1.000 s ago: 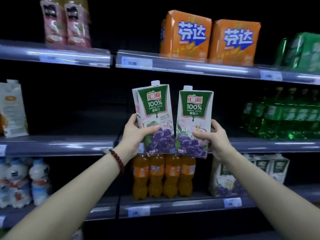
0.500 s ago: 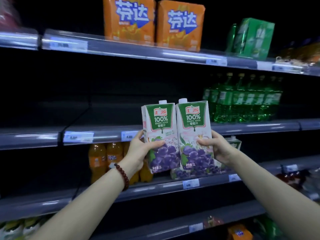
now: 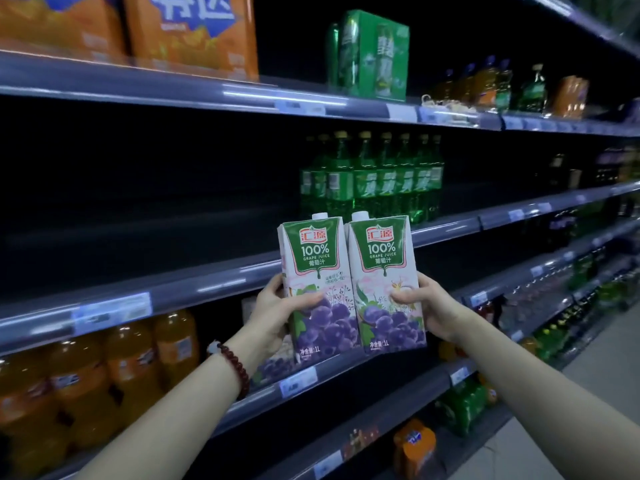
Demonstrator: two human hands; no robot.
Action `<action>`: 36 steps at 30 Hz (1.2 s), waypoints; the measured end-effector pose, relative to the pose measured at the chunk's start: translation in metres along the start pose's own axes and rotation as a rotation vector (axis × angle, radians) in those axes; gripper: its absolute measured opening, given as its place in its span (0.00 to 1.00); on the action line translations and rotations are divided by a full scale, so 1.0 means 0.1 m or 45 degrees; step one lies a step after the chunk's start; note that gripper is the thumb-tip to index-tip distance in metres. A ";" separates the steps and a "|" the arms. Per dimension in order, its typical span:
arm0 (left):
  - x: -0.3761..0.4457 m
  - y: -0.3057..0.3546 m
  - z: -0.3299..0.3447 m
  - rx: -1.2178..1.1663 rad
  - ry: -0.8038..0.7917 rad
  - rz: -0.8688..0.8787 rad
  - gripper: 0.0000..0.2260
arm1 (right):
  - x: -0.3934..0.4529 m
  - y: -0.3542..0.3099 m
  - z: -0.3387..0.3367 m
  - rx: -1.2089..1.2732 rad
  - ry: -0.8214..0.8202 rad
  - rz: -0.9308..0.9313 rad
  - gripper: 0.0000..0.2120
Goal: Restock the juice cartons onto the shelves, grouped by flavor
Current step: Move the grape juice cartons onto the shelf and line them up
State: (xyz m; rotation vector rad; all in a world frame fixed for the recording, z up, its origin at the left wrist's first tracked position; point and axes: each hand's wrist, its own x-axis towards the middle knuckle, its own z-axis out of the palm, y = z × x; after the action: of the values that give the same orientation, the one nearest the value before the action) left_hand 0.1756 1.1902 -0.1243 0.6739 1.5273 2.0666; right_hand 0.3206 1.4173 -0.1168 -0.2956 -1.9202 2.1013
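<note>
Both white-and-green grape juice cartons now touching, were apart: left hand (image 3: 273, 315) grips left carton (image 3: 317, 289), right hand (image 3: 431, 311) grips right carton (image 3: 384, 282), before grey metal shelf (image 3: 207, 282)

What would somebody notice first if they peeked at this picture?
Two grape juice cartons held side by side in the middle, the left hand gripping one and the right hand the other. Behind them stand green bottles on a shelf; orange bottles sit lower left.
</note>
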 end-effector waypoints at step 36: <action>1.34 -1.25 2.41 -0.052 0.092 -0.244 0.55 | 0.78 0.10 -3.12 -0.075 -0.256 0.230 0.31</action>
State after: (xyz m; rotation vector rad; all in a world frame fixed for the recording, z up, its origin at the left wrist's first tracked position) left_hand 0.2384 1.4829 -0.1690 0.4238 1.5210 1.9908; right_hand 0.3510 1.7358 -0.1536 -0.2894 -2.1447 2.2683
